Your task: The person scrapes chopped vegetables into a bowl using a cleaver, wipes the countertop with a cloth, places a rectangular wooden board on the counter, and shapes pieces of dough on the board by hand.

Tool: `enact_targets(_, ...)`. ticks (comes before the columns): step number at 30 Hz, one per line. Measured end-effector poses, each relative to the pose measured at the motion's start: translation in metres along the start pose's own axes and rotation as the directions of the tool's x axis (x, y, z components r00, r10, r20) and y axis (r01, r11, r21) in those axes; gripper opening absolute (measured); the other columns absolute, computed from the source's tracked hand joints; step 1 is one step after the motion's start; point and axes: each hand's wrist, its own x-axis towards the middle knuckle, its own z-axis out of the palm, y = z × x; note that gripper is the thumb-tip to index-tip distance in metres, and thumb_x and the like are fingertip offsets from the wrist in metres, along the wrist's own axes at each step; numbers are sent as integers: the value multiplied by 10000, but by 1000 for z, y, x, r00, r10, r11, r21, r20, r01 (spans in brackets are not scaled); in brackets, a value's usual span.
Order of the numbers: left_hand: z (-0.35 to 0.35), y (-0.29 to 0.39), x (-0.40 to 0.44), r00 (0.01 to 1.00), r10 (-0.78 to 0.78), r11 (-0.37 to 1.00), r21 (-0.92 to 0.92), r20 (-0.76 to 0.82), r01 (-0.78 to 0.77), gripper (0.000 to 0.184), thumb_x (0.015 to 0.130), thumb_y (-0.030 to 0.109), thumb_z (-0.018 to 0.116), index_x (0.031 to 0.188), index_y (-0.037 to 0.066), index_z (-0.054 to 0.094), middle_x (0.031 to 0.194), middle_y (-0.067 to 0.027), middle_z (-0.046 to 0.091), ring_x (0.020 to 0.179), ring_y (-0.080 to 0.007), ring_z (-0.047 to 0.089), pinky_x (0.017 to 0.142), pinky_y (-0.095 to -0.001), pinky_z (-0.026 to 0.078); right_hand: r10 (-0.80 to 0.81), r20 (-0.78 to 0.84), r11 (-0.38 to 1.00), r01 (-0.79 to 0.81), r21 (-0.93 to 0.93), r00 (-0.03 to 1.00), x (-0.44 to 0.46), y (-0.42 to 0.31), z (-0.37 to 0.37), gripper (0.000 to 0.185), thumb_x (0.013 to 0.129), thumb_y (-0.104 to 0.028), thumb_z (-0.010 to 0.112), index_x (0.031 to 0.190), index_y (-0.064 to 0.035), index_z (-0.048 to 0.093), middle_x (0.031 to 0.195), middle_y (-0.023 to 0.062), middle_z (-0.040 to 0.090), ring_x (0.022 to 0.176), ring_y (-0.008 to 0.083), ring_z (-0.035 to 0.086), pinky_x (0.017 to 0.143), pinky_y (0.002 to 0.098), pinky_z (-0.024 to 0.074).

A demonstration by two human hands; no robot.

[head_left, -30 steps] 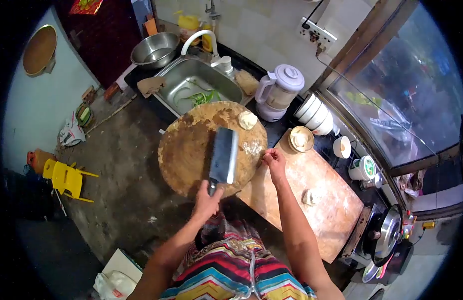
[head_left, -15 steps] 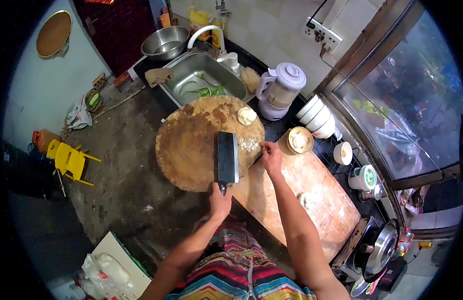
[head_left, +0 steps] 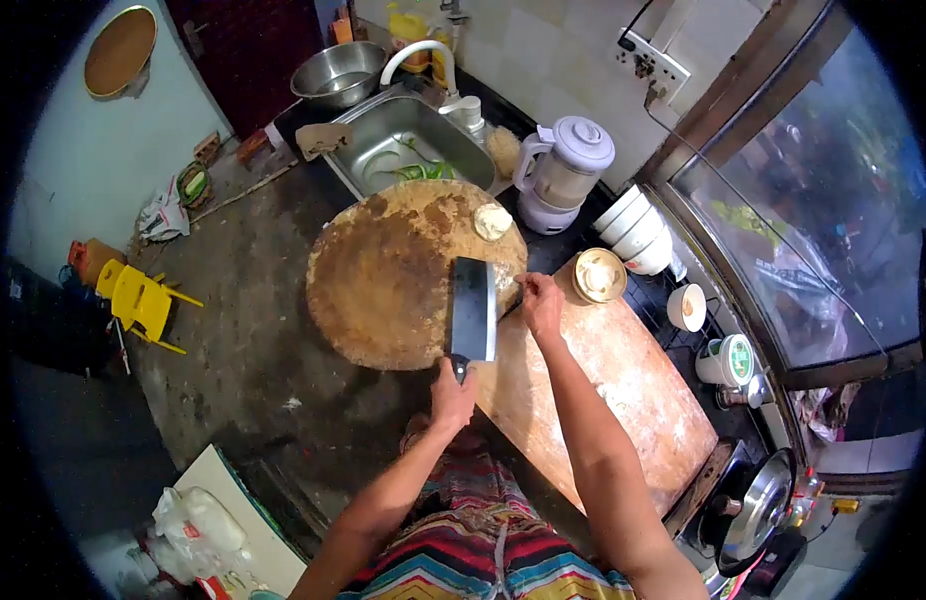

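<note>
My left hand (head_left: pixel 451 394) is wrapped round the handle of a cleaver (head_left: pixel 471 308). The broad dark blade lies over the right part of a round wooden chopping block (head_left: pixel 373 290), its bright edge facing right. At the block's right rim is my right hand (head_left: pixel 541 305), fingers closed in a pinch; whatever may be between them is hidden. A pale lump of dough (head_left: pixel 493 222) sits on the block near its upper right edge. Below my right hand lies a floured rectangular wooden board (head_left: pixel 623 390).
Behind the block are a sink (head_left: pixel 473 160) with green scraps and a white blender (head_left: pixel 568 175). A small bowl (head_left: pixel 600 276) stands at the board's far corner, beside stacked white bowls (head_left: pixel 638 235). A lidded pan (head_left: pixel 758 510) is at lower right, a yellow chair (head_left: pixel 143 302) at left.
The cleaver and my left hand have moved right across the block, towards my right hand. My right hand stays by the block's right rim, its fingers still closed. The view has shifted slightly.
</note>
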Motion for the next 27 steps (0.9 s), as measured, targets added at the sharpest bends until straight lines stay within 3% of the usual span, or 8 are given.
enact_targets(6,24,-31,18,986,142,988,69,-89,-136,357,885,259,548,1118,29,406,680,-151,578,409,-228,537,327,-367,416,94,17,995,-95,40,995,-1,-15,-13,146,806,-8,579,903,-30,686,752,153,634,665,222,621,650,314,483)
enact_targets(9,22,-37,21,979,183,979,108,-86,-173,353,884,259,545,1110,26,408,680,-148,579,411,-227,538,341,-370,428,160,74,973,-170,155,984,-2,-17,-16,144,838,-97,575,926,-34,669,854,203,645,783,336,629,721,379,489)
enact_targets(11,15,-25,15,990,133,987,97,-45,-129,358,884,259,543,1116,20,409,674,-144,576,414,-228,539,352,-370,433,161,-46,971,-150,185,986,-3,-14,-15,135,831,-68,581,925,-27,668,854,191,651,778,310,637,720,362,493)
enact_targets(14,3,-32,16,970,240,954,193,-37,-228,388,887,262,547,1135,5,398,641,-122,558,384,-206,506,339,-354,410,179,-146,963,-143,230,973,-5,-4,-8,126,812,-2,587,909,-7,667,814,140,660,737,227,632,699,320,496)
enact_targets(17,-24,-18,-6,976,152,984,64,153,-164,423,889,272,554,1155,-8,381,598,-105,526,355,-177,463,310,-334,372,171,-142,955,-128,268,975,-8,8,-4,109,826,-24,612,913,17,664,757,63,651,698,107,585,673,266,484)
enact_targets(21,-27,-33,-3,999,51,993,-106,-2,-51,358,870,284,575,1063,22,428,622,-132,563,378,-232,517,319,-351,392,185,-89,937,-149,315,979,-16,12,-3,124,828,-47,606,925,6,663,770,63,642,702,126,581,679,260,472)
enact_targets(23,-28,-22,-6,999,28,999,-26,-18,-28,350,874,278,571,1064,26,419,607,-138,562,383,-236,526,325,-358,400,214,-45,920,-186,345,976,-17,4,-5,118,826,-60,607,919,-21,669,764,100,644,697,179,605,680,290,482)
enact_targets(27,-12,-28,-6,996,59,998,14,-74,-58,322,882,265,547,1070,46,403,589,-150,566,399,-245,556,336,-379,428,192,-89,923,-149,355,977,-22,6,3,125,838,-91,611,927,-27,672,751,92,637,683,159,592,679,282,479)
